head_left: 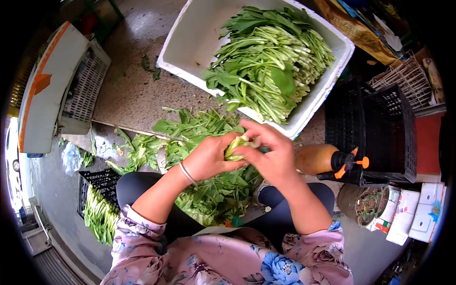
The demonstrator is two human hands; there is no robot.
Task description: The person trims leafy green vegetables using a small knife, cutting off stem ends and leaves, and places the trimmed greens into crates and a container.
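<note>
My left hand point(213, 154), with a bangle on its wrist, is closed around a pale green leafy vegetable point(236, 145) over my lap. From the other side my right hand point(273, 151) grips the same piece with thumb and fingers, its index finger stretched out above. The lower end of the piece is hidden by my hands. Beneath both hands lies a heap of loose green leaves point(216, 192). Just beyond them, a white foam box point(187, 45) holds a large pile of trimmed green stalks point(280, 61).
A black crate point(97, 180) with greens stands at my left. On the right are an orange-brown spray bottle point(316, 159), black plastic crates point(387, 128), a plant pot point(368, 206) and white boxes point(422, 213). A white foam lid point(50, 90) leans against a crate at far left.
</note>
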